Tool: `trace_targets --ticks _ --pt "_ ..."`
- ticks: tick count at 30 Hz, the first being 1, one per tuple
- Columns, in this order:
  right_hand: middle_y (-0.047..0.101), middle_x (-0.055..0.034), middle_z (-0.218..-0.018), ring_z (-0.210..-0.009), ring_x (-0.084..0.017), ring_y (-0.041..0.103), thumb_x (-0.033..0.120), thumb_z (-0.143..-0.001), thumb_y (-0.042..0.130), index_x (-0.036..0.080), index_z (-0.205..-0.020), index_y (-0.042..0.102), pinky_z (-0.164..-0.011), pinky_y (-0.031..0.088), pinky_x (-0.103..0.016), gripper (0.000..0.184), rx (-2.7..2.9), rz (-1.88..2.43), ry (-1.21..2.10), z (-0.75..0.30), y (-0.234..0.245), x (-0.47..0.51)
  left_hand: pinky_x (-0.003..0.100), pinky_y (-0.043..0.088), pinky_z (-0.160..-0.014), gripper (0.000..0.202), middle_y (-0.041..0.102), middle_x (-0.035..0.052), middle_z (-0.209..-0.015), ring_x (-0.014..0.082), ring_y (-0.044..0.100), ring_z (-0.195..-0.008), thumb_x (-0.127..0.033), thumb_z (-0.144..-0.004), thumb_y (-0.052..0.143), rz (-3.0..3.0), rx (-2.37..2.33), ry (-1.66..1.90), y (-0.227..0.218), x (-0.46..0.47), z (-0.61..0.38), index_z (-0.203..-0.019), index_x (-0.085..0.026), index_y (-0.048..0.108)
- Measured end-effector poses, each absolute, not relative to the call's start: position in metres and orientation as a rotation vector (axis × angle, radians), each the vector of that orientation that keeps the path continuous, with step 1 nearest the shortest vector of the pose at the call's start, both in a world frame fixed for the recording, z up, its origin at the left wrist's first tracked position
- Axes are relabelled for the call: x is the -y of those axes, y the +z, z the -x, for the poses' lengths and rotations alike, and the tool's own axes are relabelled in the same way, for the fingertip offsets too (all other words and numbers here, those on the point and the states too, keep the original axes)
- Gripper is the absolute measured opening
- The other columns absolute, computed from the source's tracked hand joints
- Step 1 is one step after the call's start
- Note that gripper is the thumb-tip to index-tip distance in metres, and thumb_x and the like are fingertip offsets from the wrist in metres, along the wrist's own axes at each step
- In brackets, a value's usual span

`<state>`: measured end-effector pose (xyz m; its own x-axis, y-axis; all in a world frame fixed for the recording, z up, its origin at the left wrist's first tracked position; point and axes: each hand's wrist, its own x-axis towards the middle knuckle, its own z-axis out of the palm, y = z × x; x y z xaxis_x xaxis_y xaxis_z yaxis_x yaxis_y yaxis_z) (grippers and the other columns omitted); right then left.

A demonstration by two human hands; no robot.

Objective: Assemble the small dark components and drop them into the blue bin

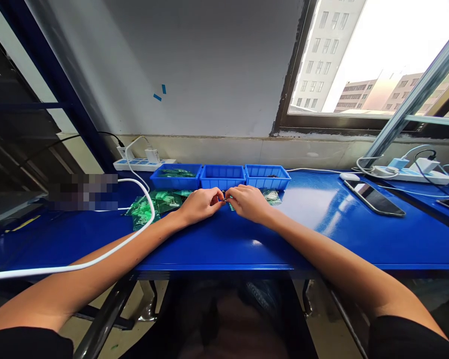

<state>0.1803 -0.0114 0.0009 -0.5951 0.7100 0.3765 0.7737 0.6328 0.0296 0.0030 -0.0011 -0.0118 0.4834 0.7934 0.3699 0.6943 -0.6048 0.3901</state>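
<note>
My left hand [201,204] and my right hand [248,202] meet on the blue table [322,234], fingertips pinched together on a tiny dark part [224,199] that I cannot make out. Both hands are closed. Right behind them stand three blue bins in a row: the left bin [175,177] holds green bags, the middle bin [223,177] looks bare, the right bin [267,177] holds a few small dark bits. A pile of green plastic bags [153,205] lies left of my left hand, and one more green bag [272,196] lies right of my right hand.
A white cable [108,254] crosses over my left forearm. A white power strip [142,162] sits at the back left. A phone [374,197], a white mouse-like object [349,176] and another power strip with chargers [411,172] lie at the right. A window is at upper right.
</note>
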Motion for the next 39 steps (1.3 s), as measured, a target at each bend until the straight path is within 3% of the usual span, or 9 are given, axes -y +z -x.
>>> trace_targets --ticks 34,39 --pt "0.069 -0.0079 -0.09 -0.085 -0.016 0.06 0.026 -0.091 0.046 0.015 -0.092 0.064 -0.072 0.038 -0.025 0.021 2.48 1.231 -0.233 -0.1819 -0.0008 0.0097 0.022 0.036 -0.05 0.018 0.061 -0.0022 -0.062 0.0126 0.054 -0.052 -0.034 -0.079 0.048 -2.512 -1.279 0.854 -0.0106 0.0035 -0.0043 -0.086 -0.019 0.055" --pt "0.068 -0.0061 -0.085 -0.084 -0.016 0.06 0.026 -0.09 0.049 0.016 -0.1 0.061 -0.071 0.038 -0.025 0.018 2.461 1.23 -0.187 -0.1812 0.0017 0.0128 0.023 0.035 -0.05 0.021 0.061 -0.0019 -0.06 0.0126 0.053 -0.051 -0.037 -0.079 0.046 -2.515 -1.272 0.856 -0.01 0.0039 -0.0047 -0.084 -0.019 0.055"
